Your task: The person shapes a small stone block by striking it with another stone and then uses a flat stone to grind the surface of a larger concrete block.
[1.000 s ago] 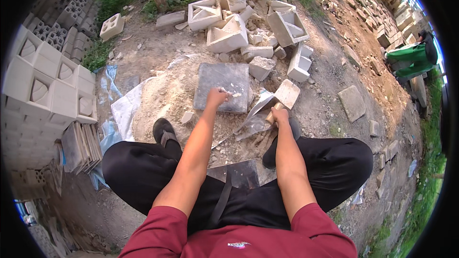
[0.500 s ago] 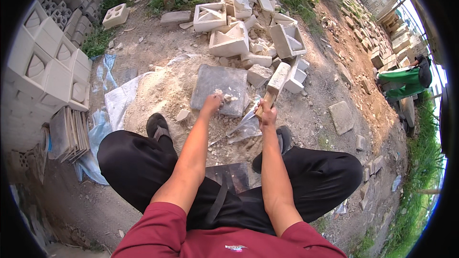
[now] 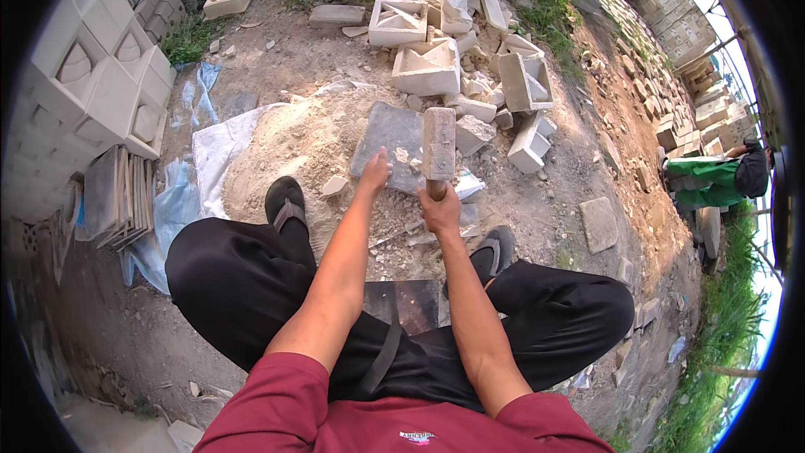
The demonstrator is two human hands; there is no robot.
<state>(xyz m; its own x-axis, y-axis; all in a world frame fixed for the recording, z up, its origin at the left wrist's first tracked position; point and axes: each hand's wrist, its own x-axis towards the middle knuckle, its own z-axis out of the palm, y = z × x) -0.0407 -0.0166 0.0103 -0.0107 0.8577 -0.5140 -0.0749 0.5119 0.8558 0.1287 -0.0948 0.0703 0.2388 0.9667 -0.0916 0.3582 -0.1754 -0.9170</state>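
Observation:
My right hand (image 3: 440, 211) is closed round the short handle of a dusty wooden mallet (image 3: 438, 143). The mallet's blocky head is raised over the right side of a flat grey slab (image 3: 384, 132), hiding part of it. At the slab's left edge is my left hand (image 3: 374, 171), its fingers stretched out and nothing visible in them. A few pale crumbs (image 3: 402, 155) lie on the slab beside those fingers.
Broken cream blocks (image 3: 426, 67) are heaped beyond the slab. Pale rubble dust (image 3: 277, 151) spreads to its left, near a white sheet (image 3: 222, 151). Stacked blocks (image 3: 92, 67) stand far left, with thin boards (image 3: 122, 193) below. A person in green (image 3: 704, 180) is at far right.
My right hand has brought the mallet left and turned its head upright over the slab. My left hand has shifted from the crumbs to the slab's left edge. The view has shifted slightly.

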